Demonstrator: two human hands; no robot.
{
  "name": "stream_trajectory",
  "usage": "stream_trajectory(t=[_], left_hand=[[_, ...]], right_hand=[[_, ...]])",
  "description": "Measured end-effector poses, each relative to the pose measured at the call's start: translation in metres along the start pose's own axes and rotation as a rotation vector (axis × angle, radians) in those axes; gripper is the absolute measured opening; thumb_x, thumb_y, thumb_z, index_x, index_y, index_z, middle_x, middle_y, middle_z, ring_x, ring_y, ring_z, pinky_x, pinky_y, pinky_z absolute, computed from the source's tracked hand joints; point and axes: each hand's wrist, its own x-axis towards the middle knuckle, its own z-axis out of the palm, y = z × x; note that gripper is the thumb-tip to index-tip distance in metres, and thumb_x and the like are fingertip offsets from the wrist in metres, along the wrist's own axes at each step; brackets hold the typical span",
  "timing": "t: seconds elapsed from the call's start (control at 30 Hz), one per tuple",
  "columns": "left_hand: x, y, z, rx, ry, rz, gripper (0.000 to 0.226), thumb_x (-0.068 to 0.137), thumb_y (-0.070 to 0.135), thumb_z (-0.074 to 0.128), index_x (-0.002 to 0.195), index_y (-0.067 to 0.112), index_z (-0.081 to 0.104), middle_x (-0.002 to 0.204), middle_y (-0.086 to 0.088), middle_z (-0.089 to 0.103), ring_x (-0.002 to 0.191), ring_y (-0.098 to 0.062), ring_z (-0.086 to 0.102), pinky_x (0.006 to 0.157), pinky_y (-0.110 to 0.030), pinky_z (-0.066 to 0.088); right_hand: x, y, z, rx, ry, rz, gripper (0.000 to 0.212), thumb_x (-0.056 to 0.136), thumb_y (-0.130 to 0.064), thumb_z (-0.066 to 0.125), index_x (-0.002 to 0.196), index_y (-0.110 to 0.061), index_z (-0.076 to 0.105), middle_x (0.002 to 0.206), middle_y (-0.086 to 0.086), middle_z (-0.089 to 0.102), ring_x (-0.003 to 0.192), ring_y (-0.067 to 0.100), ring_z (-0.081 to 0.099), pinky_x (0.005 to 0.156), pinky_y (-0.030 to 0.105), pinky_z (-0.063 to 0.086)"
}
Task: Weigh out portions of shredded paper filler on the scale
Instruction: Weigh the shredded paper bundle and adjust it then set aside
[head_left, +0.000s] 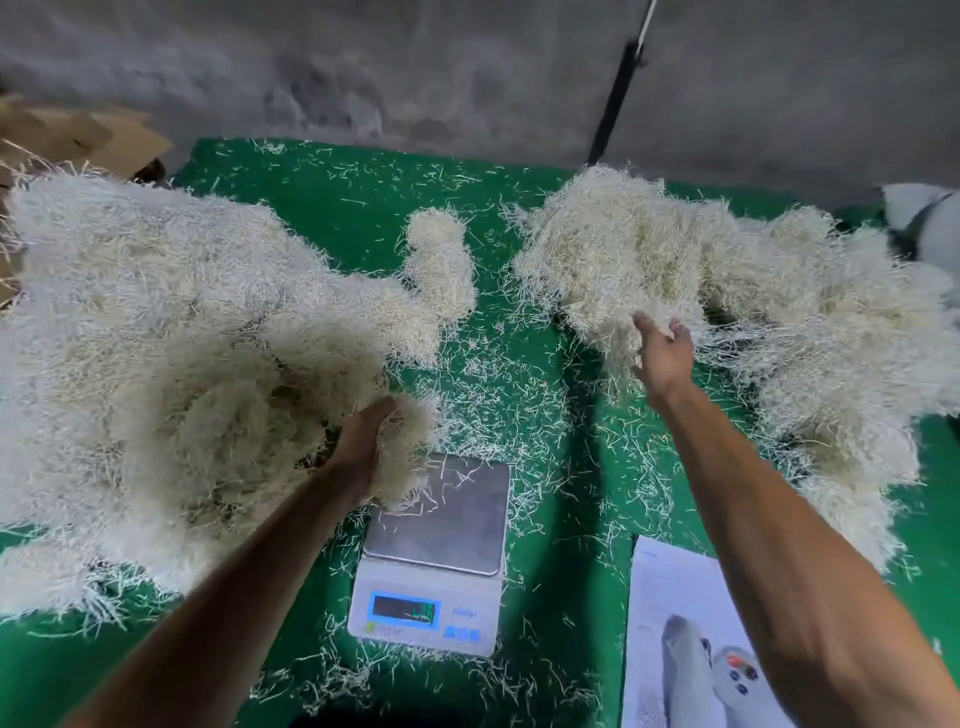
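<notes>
Two piles, one scale, plenty to botch. Your left hand (371, 441) grips clump of shredded paper filler (410, 457) right over scale (431, 551) platter's left edge, lower centre. Overhanging wisps could drag on big left pile (156, 338), skew reading. Stray strands already on steel platter, so tare may be off. Right hand (662, 353) loose, fingers open against right pile (727, 291), centre right. Stuff's wiry, springy, snags everything. Printed sheet (670, 597) lower right.

Green tabletop (540, 322): big shredded paper heap (156, 332) left, second heap (753, 291) right, scale (431, 556) between at front, printed sheet (675, 623) front right, loose strands scattered everywhere.
</notes>
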Motion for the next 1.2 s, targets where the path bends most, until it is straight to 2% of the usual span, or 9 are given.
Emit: stream_trajectory(t=[0.23, 0.37, 0.5, 0.6, 0.73, 0.83, 0.9, 1.03, 1.2], left_hand=[[-0.002, -0.022, 0.012, -0.045, -0.013, -0.112, 0.045, 0.095, 0.035, 0.061, 0.12, -0.002, 0.058, 0.105, -0.019, 0.06, 0.083, -0.027, 0.062, 0.059, -0.032, 0.052], [-0.022, -0.024, 0.018, -0.208, -0.045, -0.176, 0.053, 0.084, 0.046, 0.076, 0.119, 0.009, 0.061, 0.106, -0.011, 0.071, 0.097, -0.028, 0.071, 0.08, -0.042, 0.06], [-0.037, -0.029, 0.01, -0.195, -0.154, -0.128, 0.05, 0.095, 0.032, 0.066, 0.136, 0.006, 0.055, 0.14, -0.011, 0.056, 0.124, -0.012, 0.061, 0.077, -0.023, 0.058], [-0.043, -0.034, 0.004, -0.056, -0.096, -0.104, 0.036, 0.094, 0.03, 0.07, 0.122, 0.01, 0.061, 0.128, -0.017, 0.063, 0.099, -0.016, 0.072, 0.06, -0.015, 0.055], [-0.047, -0.036, -0.022, 0.249, 0.093, 0.009, 0.101, 0.075, 0.048, 0.085, 0.151, 0.005, 0.035, 0.146, -0.025, 0.046, 0.099, -0.021, 0.064, 0.062, -0.027, 0.058], [-0.049, -0.043, -0.031, 0.292, 0.115, 0.061, 0.104, 0.073, 0.058, 0.082, 0.15, 0.003, 0.037, 0.142, -0.021, 0.051, 0.102, -0.02, 0.063, 0.082, -0.04, 0.061], [-0.053, -0.047, -0.034, 0.286, 0.085, 0.066, 0.095, 0.074, 0.056, 0.082, 0.145, 0.004, 0.047, 0.124, -0.015, 0.062, 0.088, -0.013, 0.064, 0.077, -0.041, 0.063], [-0.065, -0.069, -0.056, 0.595, 0.227, 0.261, 0.066, 0.083, 0.061, 0.072, 0.131, 0.018, 0.061, 0.125, -0.001, 0.064, 0.101, -0.015, 0.063, 0.09, -0.036, 0.055], [-0.097, -0.14, -0.106, 0.651, 0.268, 0.33, 0.029, 0.098, 0.044, 0.047, 0.076, 0.029, 0.058, 0.067, 0.005, 0.059, 0.049, -0.001, 0.048, 0.05, -0.027, 0.041]], right_hand=[[-0.033, 0.049, -0.002, -1.146, 0.009, -0.158, 0.061, 0.103, -0.058, 0.046, 0.132, -0.006, 0.056, 0.14, 0.022, 0.052, 0.118, 0.036, 0.06, 0.103, 0.054, 0.053], [-0.103, 0.059, 0.038, -0.607, -0.33, -0.287, 0.033, 0.106, -0.042, 0.052, 0.109, -0.015, 0.071, 0.09, 0.01, 0.075, 0.061, 0.019, 0.067, 0.064, 0.043, 0.064], [-0.171, 0.067, 0.081, -0.31, -0.696, -0.117, 0.044, 0.093, -0.057, 0.067, 0.128, -0.03, 0.062, 0.099, 0.003, 0.071, 0.084, 0.02, 0.068, 0.08, 0.039, 0.063], [-0.185, 0.075, 0.089, -0.234, -0.645, -0.009, 0.041, 0.093, -0.033, 0.075, 0.13, -0.02, 0.064, 0.104, 0.012, 0.067, 0.083, 0.021, 0.061, 0.08, 0.034, 0.06], [-0.178, 0.08, 0.073, -0.105, -0.444, 0.001, 0.028, 0.096, -0.02, 0.071, 0.122, -0.013, 0.069, 0.079, 0.004, 0.062, 0.049, 0.019, 0.051, 0.051, 0.025, 0.05], [-0.179, 0.087, 0.065, -0.066, -0.411, 0.05, 0.028, 0.097, -0.025, 0.07, 0.123, -0.015, 0.069, 0.107, 0.011, 0.072, 0.066, 0.044, 0.058, 0.07, 0.038, 0.061], [-0.183, 0.095, 0.061, -0.081, -0.48, 0.065, 0.031, 0.097, -0.036, 0.067, 0.122, -0.018, 0.069, 0.103, 0.01, 0.071, 0.063, 0.026, 0.057, 0.062, 0.031, 0.055], [-0.187, 0.125, 0.041, -0.449, -0.305, -0.03, 0.034, 0.106, -0.041, 0.054, 0.126, -0.017, 0.066, 0.125, 0.007, 0.067, 0.113, 0.026, 0.063, 0.107, 0.044, 0.049], [-0.227, 0.211, -0.011, -1.098, -0.407, -0.166, 0.04, 0.109, -0.025, 0.045, 0.147, -0.014, 0.053, 0.158, 0.008, 0.045, 0.133, 0.027, 0.055, 0.112, 0.037, 0.046]])
